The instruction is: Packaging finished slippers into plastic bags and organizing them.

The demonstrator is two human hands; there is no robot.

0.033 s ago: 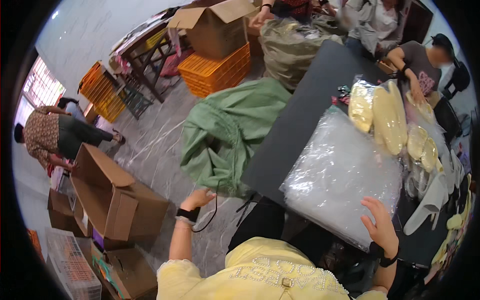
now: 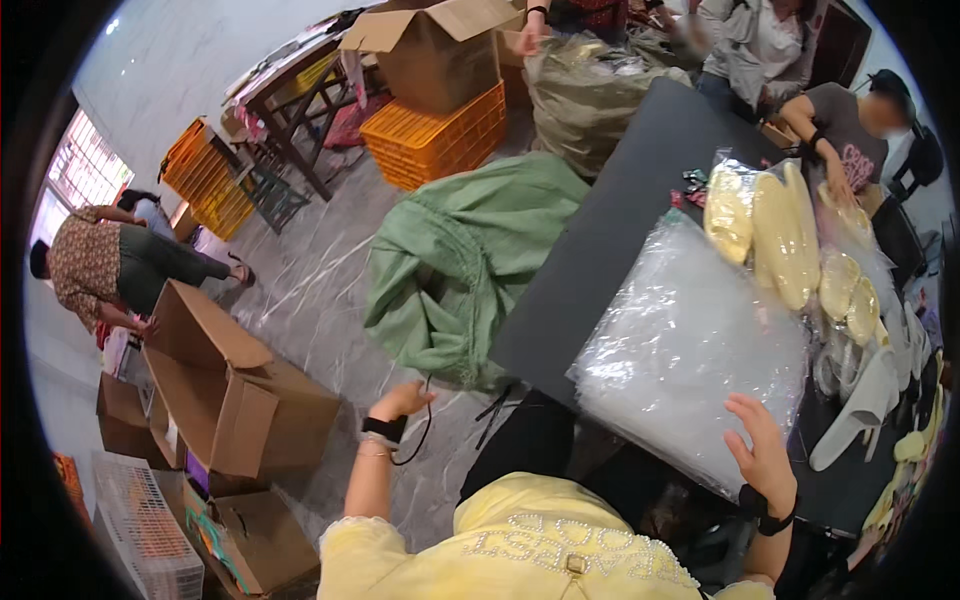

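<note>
Beside the table, above the floor, my left hand is closed, with a thin black cord at its fingertips that loops back toward the wrist. A dark band is round that wrist. My right hand is open, thumb and fingers apart, at the near right side of a stack of clear plastic bags; whether it touches them I cannot tell. Beyond the stack lie pale yellow slippers in clear wrapping. A white slipper rests to the right of the bags.
Dark table at the right. A green sack lies on the floor beside it. Open cardboard boxes stand at the left, orange crates farther back. A person reaches over the table; another person bends near the boxes.
The whole view has shifted very slightly, so things sit a little farther right. Both hands keep nearly the same pose.
</note>
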